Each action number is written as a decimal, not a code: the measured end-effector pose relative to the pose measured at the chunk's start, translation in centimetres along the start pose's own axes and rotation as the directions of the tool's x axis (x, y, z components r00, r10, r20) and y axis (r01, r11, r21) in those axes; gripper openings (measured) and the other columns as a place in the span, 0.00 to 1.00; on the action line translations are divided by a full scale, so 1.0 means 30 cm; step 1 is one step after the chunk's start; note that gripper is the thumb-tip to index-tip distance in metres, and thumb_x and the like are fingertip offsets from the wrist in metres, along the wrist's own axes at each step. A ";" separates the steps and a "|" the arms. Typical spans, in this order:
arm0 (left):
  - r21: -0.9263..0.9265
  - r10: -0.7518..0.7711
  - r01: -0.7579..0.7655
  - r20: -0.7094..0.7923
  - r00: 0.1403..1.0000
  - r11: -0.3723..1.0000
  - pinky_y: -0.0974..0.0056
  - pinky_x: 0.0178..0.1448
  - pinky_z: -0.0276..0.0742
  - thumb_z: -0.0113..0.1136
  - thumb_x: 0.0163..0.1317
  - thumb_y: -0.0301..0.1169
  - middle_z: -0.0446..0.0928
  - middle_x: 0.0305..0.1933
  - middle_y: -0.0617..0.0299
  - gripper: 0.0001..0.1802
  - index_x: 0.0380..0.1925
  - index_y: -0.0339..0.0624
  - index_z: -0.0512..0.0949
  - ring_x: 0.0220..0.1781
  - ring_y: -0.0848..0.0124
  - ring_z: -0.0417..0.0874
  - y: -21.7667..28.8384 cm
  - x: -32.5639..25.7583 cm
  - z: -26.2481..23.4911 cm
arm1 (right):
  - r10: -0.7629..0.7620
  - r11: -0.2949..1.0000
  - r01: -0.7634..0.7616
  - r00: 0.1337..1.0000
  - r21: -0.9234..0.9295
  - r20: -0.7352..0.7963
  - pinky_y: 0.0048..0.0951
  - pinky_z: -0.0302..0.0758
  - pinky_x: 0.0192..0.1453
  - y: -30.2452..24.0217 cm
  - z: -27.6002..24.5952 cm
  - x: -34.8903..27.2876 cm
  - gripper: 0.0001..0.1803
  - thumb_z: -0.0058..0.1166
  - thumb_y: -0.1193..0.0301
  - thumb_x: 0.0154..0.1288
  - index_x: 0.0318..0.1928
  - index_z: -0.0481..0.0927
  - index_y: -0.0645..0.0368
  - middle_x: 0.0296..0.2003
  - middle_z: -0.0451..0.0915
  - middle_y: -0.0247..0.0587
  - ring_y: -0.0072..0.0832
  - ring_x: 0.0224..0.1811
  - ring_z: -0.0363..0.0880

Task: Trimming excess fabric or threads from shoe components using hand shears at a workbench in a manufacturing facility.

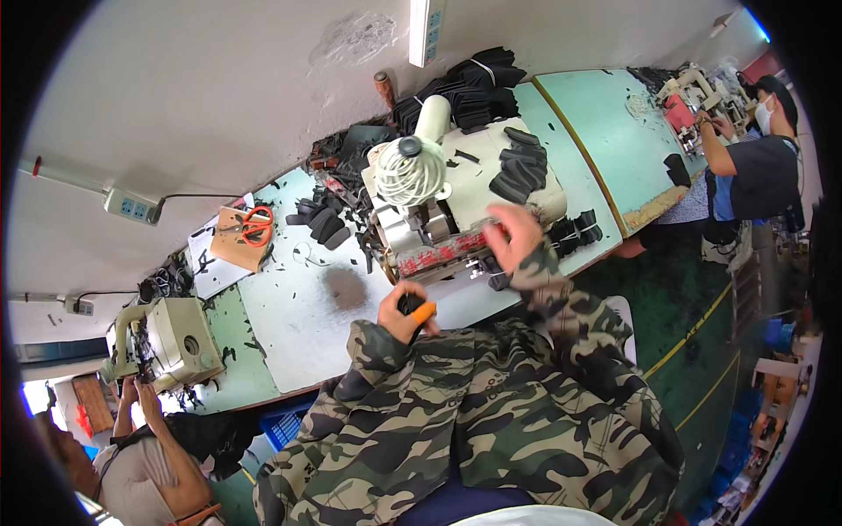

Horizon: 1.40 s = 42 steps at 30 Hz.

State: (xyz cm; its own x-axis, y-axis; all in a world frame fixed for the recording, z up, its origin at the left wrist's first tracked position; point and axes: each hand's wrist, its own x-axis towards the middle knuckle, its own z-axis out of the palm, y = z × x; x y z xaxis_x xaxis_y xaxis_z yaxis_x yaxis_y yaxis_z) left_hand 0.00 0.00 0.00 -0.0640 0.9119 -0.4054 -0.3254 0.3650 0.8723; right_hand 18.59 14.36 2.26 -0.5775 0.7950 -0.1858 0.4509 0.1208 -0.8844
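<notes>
1. Before the camouflage jacket, an orange piece is held in the left hand, near the table's front edge; its fingers are curled around the piece and something dark.
2. The right hand, blurred, is held at the machine's front right edge; thumb and fingers are spread apart, but whether the machine is touched cannot be told.
3. Left of the left hand, a wide stretch of white tabletop is left for moving, marked by a dark smudge.
4. Black pads are piled on the machine's right part.
5. Orange-handled scissors are laid on brown cardboard, toward the wall.
6. Behind the machine, the back edge is crowded by black stacks.
</notes>
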 end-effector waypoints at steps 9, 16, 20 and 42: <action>0.165 0.364 -0.360 0.007 0.931 0.918 0.65 0.49 0.71 0.52 0.58 0.28 0.78 0.33 0.52 0.25 0.54 0.33 0.59 0.45 0.65 0.77 0.225 0.230 0.384 | -0.059 0.620 -0.164 0.965 0.768 0.254 0.20 0.69 0.26 0.043 -0.027 -0.072 0.13 0.45 0.67 0.65 0.44 0.71 0.64 0.24 0.73 0.35 0.20 0.22 0.72; 0.167 0.447 -0.428 -0.098 0.889 0.888 0.62 0.59 0.64 0.58 0.49 0.25 0.63 0.58 0.45 0.42 0.63 0.41 0.48 0.58 0.62 0.67 0.135 0.321 0.296 | -0.228 0.936 0.200 0.971 0.289 0.067 0.26 0.68 0.26 0.051 -0.140 0.060 0.12 0.54 0.68 0.56 0.39 0.73 0.61 0.26 0.73 0.37 0.27 0.23 0.73; 0.790 0.512 -0.246 -0.098 0.853 0.562 0.59 0.61 0.63 0.52 0.43 0.16 0.62 0.60 0.47 0.43 0.63 0.41 0.49 0.61 0.55 0.65 0.107 0.398 0.267 | -0.232 0.881 0.217 0.973 -0.420 0.016 0.39 0.70 0.33 0.042 -0.230 0.097 0.16 0.58 0.67 0.49 0.38 0.71 0.57 0.33 0.69 0.45 0.45 0.33 0.74; 0.053 0.238 -0.237 -0.013 0.971 0.970 0.72 0.46 0.66 0.50 0.61 0.39 0.75 0.40 0.59 0.20 0.47 0.35 0.72 0.42 0.73 0.72 0.072 0.364 0.314 | -0.280 0.959 0.255 0.915 -0.122 -0.290 0.33 0.72 0.34 -0.074 -0.091 -0.023 0.15 0.57 0.74 0.49 0.39 0.72 0.62 0.34 0.71 0.47 0.43 0.32 0.74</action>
State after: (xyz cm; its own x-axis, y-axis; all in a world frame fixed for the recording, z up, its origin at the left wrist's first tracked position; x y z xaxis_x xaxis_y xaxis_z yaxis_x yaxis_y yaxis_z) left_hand 7.47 12.50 0.04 -0.1519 0.9701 -0.1892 -0.2501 0.1474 0.9569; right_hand 19.83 15.18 5.52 -0.4576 0.8660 0.2017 0.3687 0.3913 -0.8432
